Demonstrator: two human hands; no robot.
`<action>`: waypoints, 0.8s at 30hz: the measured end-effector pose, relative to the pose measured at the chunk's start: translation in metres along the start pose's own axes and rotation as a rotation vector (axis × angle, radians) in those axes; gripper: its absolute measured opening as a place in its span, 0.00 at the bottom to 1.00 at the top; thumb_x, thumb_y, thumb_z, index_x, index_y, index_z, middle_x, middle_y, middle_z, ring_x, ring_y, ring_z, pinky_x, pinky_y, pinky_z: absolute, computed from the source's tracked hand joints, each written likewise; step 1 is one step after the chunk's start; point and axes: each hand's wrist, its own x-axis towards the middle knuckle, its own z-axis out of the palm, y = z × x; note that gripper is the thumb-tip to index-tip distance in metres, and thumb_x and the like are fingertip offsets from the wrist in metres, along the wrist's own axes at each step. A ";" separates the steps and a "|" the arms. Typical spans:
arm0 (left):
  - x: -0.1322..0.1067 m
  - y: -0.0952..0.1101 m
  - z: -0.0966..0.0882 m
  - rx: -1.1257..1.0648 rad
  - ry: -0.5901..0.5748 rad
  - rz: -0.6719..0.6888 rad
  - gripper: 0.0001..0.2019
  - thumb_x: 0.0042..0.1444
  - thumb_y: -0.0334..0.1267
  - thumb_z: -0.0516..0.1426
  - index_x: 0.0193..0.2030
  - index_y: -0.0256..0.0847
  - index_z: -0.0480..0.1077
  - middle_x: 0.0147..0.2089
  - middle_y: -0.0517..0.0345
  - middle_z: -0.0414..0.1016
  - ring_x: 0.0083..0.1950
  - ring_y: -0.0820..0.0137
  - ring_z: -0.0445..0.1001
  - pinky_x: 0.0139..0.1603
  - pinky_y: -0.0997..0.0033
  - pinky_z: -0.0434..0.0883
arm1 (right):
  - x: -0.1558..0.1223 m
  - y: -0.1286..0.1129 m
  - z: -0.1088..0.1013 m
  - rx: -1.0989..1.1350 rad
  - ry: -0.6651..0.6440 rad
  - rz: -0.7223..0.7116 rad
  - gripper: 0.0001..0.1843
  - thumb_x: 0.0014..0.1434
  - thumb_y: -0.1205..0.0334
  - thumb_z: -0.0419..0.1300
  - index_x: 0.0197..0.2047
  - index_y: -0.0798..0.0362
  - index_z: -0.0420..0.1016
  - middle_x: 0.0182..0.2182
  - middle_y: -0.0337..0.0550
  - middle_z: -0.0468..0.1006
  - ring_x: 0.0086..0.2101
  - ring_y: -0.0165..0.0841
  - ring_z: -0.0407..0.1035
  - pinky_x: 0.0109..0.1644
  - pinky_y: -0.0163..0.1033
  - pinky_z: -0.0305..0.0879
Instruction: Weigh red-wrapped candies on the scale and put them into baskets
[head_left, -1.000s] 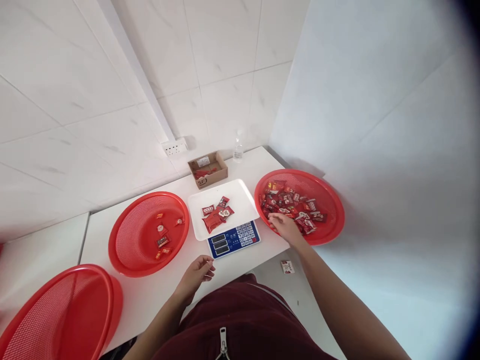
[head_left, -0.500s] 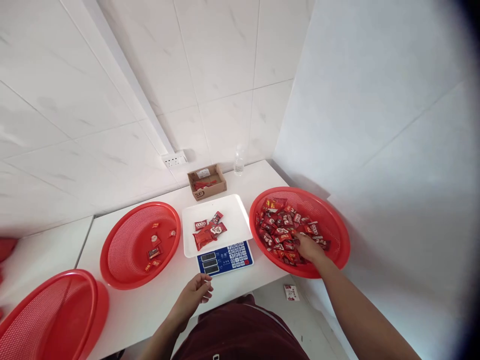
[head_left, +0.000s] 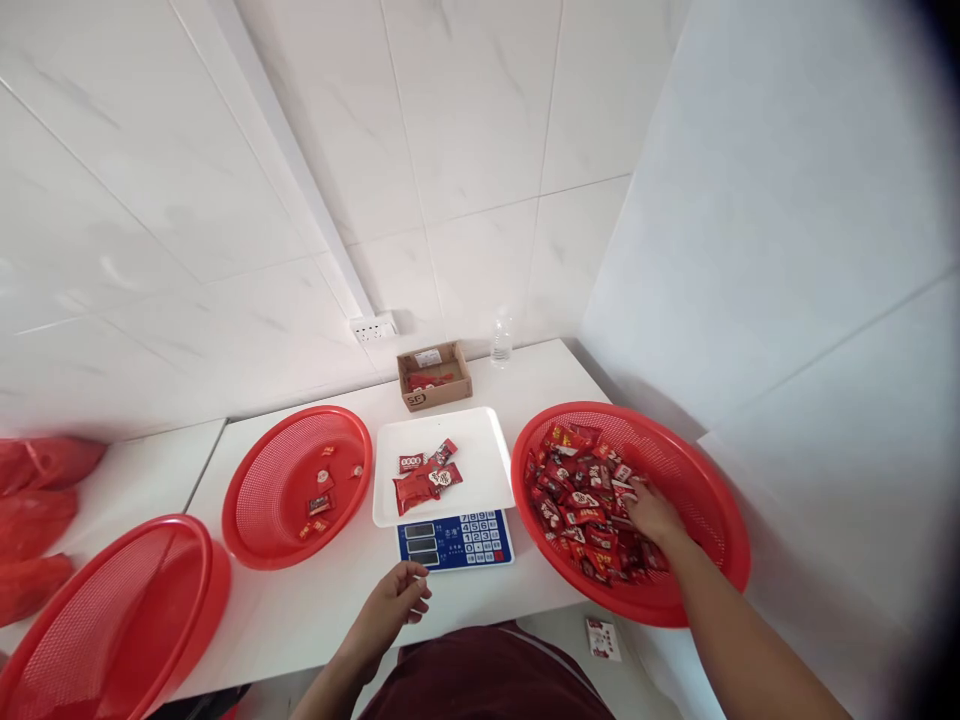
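My right hand (head_left: 654, 515) reaches into the red basket (head_left: 716, 505) on the right, its fingers down among the many red wrapped sweets (head_left: 581, 495); what they grip is hidden. My left hand (head_left: 394, 605) rests on the white table (head_left: 480, 600) just in front of the blue scale (head_left: 455, 540), fingers loosely curled with nothing seen in them. The scale's white tray (head_left: 480, 450) carries several red packets (head_left: 421, 478).
A red basket (head_left: 270, 520) left of the scale holds a few sweets. Stacked red baskets (head_left: 112, 610) sit at the near left, red bags (head_left: 37, 500) beyond. A small cardboard box (head_left: 435, 375), a clear bottle (head_left: 501, 338) and a wall socket (head_left: 373, 327) are at the back. One packet (head_left: 604, 638) lies on the floor.
My right hand has moved from the right basket's near-left rim deeper into the sweets. The left hand has stayed by the scale. The view has shifted.
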 end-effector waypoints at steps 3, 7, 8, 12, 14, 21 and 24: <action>0.000 0.001 0.001 -0.010 -0.006 -0.008 0.19 0.46 0.51 0.58 0.39 0.40 0.66 0.33 0.60 0.69 0.33 0.73 0.69 0.35 0.72 0.64 | 0.004 0.001 0.006 -0.037 -0.025 -0.005 0.29 0.55 0.62 0.48 0.60 0.57 0.62 0.58 0.55 0.63 0.55 0.47 0.61 0.57 0.48 0.57; -0.002 0.004 0.005 -0.013 -0.013 -0.009 0.17 0.47 0.49 0.58 0.40 0.40 0.66 0.33 0.59 0.70 0.33 0.73 0.69 0.35 0.71 0.64 | 0.010 0.003 0.008 -0.083 -0.035 -0.010 0.29 0.55 0.63 0.47 0.60 0.58 0.62 0.57 0.56 0.65 0.55 0.45 0.61 0.57 0.47 0.57; -0.003 0.005 0.006 -0.014 -0.013 -0.008 0.17 0.47 0.48 0.58 0.40 0.39 0.66 0.33 0.59 0.70 0.33 0.72 0.69 0.35 0.70 0.64 | 0.011 0.004 0.009 -0.092 -0.042 -0.008 0.29 0.55 0.62 0.46 0.60 0.58 0.61 0.57 0.58 0.64 0.55 0.46 0.61 0.57 0.47 0.58; -0.009 0.012 0.010 -0.027 -0.007 -0.022 0.16 0.47 0.47 0.58 0.39 0.38 0.66 0.33 0.58 0.70 0.33 0.72 0.69 0.36 0.70 0.64 | 0.007 0.004 0.012 -0.103 -0.063 -0.010 0.30 0.57 0.60 0.43 0.61 0.61 0.59 0.58 0.64 0.61 0.55 0.51 0.60 0.56 0.50 0.56; -0.011 0.014 0.011 -0.043 -0.004 -0.027 0.16 0.47 0.46 0.58 0.39 0.38 0.66 0.33 0.58 0.70 0.33 0.72 0.69 0.36 0.70 0.64 | 0.001 0.002 0.015 -0.095 -0.047 -0.013 0.30 0.58 0.60 0.41 0.61 0.61 0.59 0.58 0.66 0.60 0.56 0.52 0.59 0.57 0.52 0.55; -0.009 0.005 0.014 -0.050 0.004 -0.027 0.14 0.46 0.43 0.58 0.38 0.39 0.65 0.31 0.60 0.70 0.31 0.74 0.69 0.33 0.72 0.63 | -0.002 0.007 0.030 -0.054 -0.016 -0.027 0.31 0.55 0.58 0.42 0.62 0.56 0.57 0.58 0.68 0.61 0.55 0.53 0.60 0.55 0.55 0.56; -0.002 -0.004 0.015 -0.066 0.008 -0.054 0.12 0.45 0.42 0.58 0.36 0.41 0.65 0.29 0.62 0.69 0.27 0.75 0.67 0.29 0.74 0.61 | 0.008 0.016 0.038 -0.033 -0.007 -0.014 0.32 0.55 0.56 0.41 0.61 0.57 0.58 0.55 0.67 0.64 0.54 0.52 0.62 0.54 0.52 0.59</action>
